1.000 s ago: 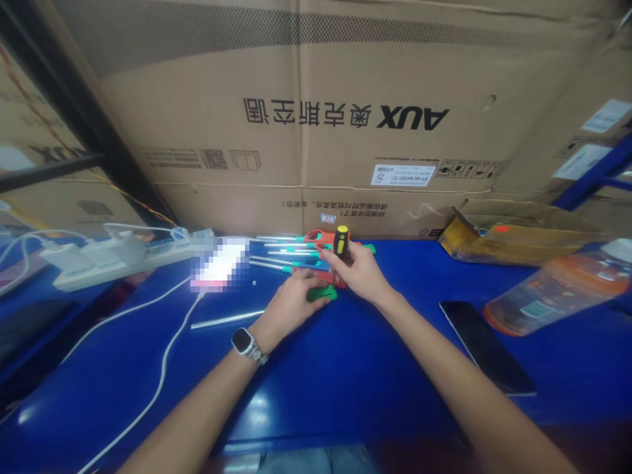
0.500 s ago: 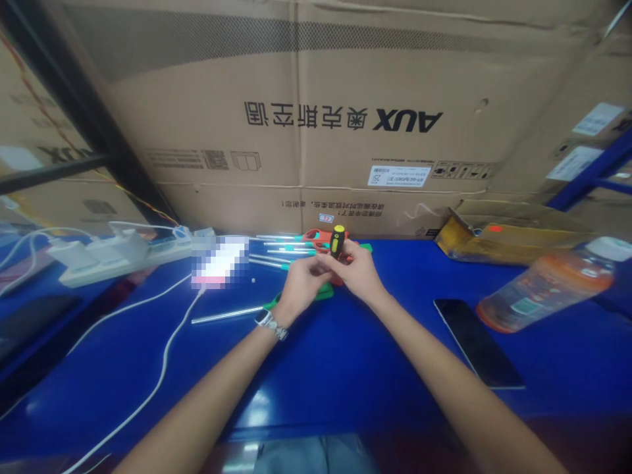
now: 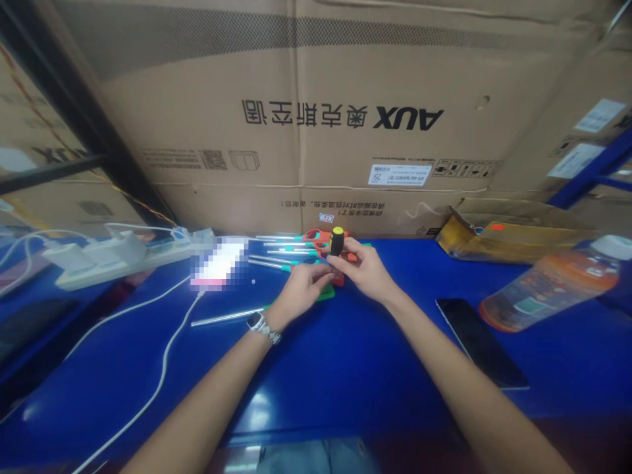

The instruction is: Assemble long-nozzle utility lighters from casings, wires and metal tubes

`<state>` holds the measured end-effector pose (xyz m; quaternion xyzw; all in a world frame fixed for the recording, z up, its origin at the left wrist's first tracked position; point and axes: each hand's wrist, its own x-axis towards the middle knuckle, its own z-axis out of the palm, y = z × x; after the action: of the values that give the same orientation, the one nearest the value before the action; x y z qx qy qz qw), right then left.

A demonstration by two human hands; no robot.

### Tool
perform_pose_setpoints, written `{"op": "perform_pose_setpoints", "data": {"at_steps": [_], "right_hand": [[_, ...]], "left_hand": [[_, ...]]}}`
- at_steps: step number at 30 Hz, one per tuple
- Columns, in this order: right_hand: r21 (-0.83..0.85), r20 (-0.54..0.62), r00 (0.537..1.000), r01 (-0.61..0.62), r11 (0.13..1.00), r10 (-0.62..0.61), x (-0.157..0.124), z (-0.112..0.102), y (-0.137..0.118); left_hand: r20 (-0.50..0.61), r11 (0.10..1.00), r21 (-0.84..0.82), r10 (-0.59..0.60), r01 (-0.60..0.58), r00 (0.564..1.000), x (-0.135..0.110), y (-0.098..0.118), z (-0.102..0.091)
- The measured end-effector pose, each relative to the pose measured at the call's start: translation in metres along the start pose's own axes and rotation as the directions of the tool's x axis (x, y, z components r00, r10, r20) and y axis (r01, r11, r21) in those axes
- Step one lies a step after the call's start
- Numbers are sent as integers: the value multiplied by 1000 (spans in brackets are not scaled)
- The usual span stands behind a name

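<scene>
A screwdriver [image 3: 336, 243] with a black and yellow handle stands upright, its shaft hidden behind fingers. My right hand [image 3: 364, 268] is closed around its handle from the right, thumb and fingers together. My left hand [image 3: 302, 289], with a metal-band watch at the wrist, is closed, its fingertips meeting just below the screwdriver. Under that hand lies a green long-necked lighter [image 3: 228, 317], its metal tube pointing left; what the left fingers pinch is hidden. Several more long-necked lighters [image 3: 289, 237], with red and green bodies, lie side by side behind my hands.
To the left, a power strip [image 3: 118, 260] with white chargers and cables lies near a lit, blurred-out screen [image 3: 222, 260]. On the right are a dark phone [image 3: 478, 342], an orange-tinted bottle [image 3: 548, 293] on its side and an open cardboard box [image 3: 508, 234]. A large carton [image 3: 316, 79] stands behind.
My right hand has shifted slightly right and opened its grip a little around the screwdriver, whose handle sits marginally lower. My left fingers have moved slightly. The lighters stay put.
</scene>
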<state>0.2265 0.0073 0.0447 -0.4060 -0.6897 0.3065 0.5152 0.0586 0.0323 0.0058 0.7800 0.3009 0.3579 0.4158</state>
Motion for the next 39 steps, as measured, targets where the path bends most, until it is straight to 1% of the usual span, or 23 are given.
{"op": "perform_pose_setpoints", "data": {"at_steps": [1, 3, 6, 8, 10, 12, 14, 16, 19, 21, 23, 25, 27, 29, 31, 32, 34, 36, 37, 39], "right_hand": [[16, -24, 999, -25, 1000, 25, 0, 2, 1], [22, -108, 991, -72, 997, 74, 0, 7, 4], [-1, -246, 962, -120, 993, 116, 1, 15, 11], [-36, -299, 947, -132, 991, 115, 2, 20, 14], [-87, -322, 941, -142, 986, 107, 2, 23, 16], [-113, -299, 950, -127, 986, 88, 1, 22, 16], [-92, -211, 976, -77, 993, 56, -1, 17, 15], [-40, -89, 996, -36, 999, 33, -2, 9, 12], [22, 48, 998, -43, 999, 42, -2, -4, 8], [31, 80, 996, -48, 998, 45, -2, -8, 5], [17, 60, 997, -50, 999, 49, -1, -8, 5], [-3, -4, 998, -61, 998, 61, 0, -3, 6], [-25, -106, 991, -79, 997, 76, 1, 5, 9], [-49, -201, 976, -98, 994, 86, 1, 13, 13], [-78, -253, 963, -110, 991, 87, 1, 21, 17], [-95, -263, 961, -112, 989, 84, 1, 24, 18], [-135, -262, 962, -110, 985, 71, 0, 26, 19], [-175, -234, 972, -76, 982, 34, -1, 24, 17], [-181, -198, 980, -43, 983, 6, -1, 21, 14], [-152, -83, 995, 38, 988, -51, -1, 12, 8]], "left_hand": [[-17, 1000, -14, 2, -2, 1000, 0, 0, 1], [-110, 999, -36, -23, 19, 994, 1, 3, 5], [-290, 996, -43, -88, 79, 953, 3, 9, 12], [-334, 994, -44, -109, 100, 936, 3, 11, 15], [-337, 994, -39, -110, 103, 935, 3, 11, 15], [-315, 995, -38, -102, 95, 943, 2, 8, 14], [-266, 995, -53, -95, 84, 959, 0, 5, 12], [-197, 996, -57, -79, 69, 977, -2, 3, 9], [-90, 1000, -14, -23, 22, 996, -3, 2, 6], [-49, 1000, 12, 6, -5, 999, -3, 3, 5], [-40, 1000, -9, 7, -7, 999, -3, 3, 4], [-76, 998, -66, -11, 6, 997, -2, 3, 5], [-169, 996, -86, -38, 23, 985, -1, 4, 7], [-277, 998, -46, -59, 48, 959, 0, 5, 10], [-344, 997, -8, -71, 72, 936, 1, 6, 13], [-356, 997, -6, -79, 82, 931, 1, 5, 13], [-348, 996, -32, -95, 89, 933, 1, 4, 13], [-313, 995, -69, -87, 69, 946, -1, 2, 11], [-289, 995, -86, -78, 55, 954, -2, 1, 10], [-229, 993, -110, -60, 35, 972, -4, 0, 8]]}}
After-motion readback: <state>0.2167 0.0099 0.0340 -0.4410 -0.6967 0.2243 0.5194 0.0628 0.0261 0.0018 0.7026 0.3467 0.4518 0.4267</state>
